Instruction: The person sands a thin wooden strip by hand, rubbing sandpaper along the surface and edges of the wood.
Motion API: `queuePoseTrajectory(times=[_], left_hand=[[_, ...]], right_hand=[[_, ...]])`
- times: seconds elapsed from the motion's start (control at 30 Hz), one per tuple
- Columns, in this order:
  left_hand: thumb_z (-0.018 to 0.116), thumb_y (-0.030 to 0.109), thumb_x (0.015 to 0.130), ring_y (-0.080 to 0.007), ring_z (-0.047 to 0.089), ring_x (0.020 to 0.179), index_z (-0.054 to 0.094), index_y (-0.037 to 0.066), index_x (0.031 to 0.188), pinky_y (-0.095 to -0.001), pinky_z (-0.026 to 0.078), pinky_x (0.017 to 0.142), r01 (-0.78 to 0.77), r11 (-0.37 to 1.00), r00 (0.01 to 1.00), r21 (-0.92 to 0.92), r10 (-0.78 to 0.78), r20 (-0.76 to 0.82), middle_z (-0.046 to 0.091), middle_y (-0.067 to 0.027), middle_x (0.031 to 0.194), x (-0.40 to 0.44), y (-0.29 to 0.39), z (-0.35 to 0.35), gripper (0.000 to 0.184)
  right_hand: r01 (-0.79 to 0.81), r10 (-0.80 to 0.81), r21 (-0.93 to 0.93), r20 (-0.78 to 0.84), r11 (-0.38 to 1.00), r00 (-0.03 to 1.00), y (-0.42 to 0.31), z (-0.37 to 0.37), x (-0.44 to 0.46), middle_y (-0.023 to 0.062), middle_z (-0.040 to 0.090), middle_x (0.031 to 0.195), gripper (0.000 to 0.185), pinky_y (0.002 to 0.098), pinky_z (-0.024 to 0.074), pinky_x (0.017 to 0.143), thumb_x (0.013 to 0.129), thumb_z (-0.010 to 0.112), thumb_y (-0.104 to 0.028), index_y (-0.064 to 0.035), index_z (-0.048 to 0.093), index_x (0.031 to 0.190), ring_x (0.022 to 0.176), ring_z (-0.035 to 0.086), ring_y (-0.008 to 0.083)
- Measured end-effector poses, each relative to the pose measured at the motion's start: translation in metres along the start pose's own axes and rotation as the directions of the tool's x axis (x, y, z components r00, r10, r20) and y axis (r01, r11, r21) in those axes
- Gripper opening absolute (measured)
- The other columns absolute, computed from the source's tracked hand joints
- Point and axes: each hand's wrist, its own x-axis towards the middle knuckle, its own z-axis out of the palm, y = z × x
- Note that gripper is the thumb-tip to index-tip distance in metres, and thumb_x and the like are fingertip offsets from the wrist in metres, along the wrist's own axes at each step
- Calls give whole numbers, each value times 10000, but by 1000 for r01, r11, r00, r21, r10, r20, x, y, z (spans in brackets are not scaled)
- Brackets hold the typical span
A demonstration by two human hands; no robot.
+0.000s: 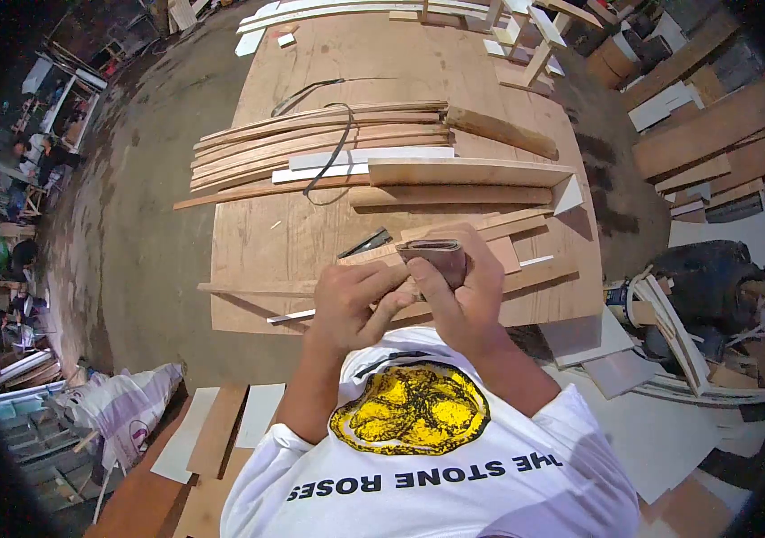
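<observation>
My right hand (470, 282) is closed around a folded piece of brown sandpaper (447, 256), its layered edge facing up and the thumb lying across its near side. Close beside it, my left hand (348, 300) has its fingers curled on a wooden strip (261, 289) at the table's near edge. The part of the strip under my fingers is mostly hidden. A black metal tool (366, 244), its kind unclear, lies just beyond my left hand. More light wooden pieces (535, 276) lie right of my right hand.
The plywood table (257, 238) carries a stack of thin wooden strips (319, 143), a black strap (344, 143) and a rounded wooden piece (499, 133). A wooden frame (539, 54) stands at the far right corner. Boards and offcuts (714, 134) crowd the right; a white sack (127, 408) sits left.
</observation>
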Motion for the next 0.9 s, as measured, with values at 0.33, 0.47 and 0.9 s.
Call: queuePoseTrajectory(times=[0.33,0.47,0.9], left_hand=[[795,265,910,-295,660,582,821,57,1102,-405,485,523,-86,996,996,-24,86,10,688,-105,726,-12,-10,-16,285],[794,306,912,-280,621,552,823,57,1124,-386,446,498,-132,986,990,-104,126,-63,641,-90,687,-13,-21,-28,328],[771,330,942,-276,636,571,822,87,1074,-382,460,507,-109,986,993,-125,103,-51,640,-68,712,-23,-26,-52,281]], right_hand=[[-9,9,-5,-54,1000,998,-10,25,-15,142,721,1052,203,386,572,819,979,787,-95,-15,718,1152,938,723,267],[152,-152,-37,6,988,988,-11,31,-32,75,675,1051,182,284,527,798,1011,755,-66,8,673,1155,901,638,114],[280,-284,-156,-4,947,959,-17,54,-42,126,686,1050,172,339,537,816,962,767,-29,9,695,1114,912,660,215]])
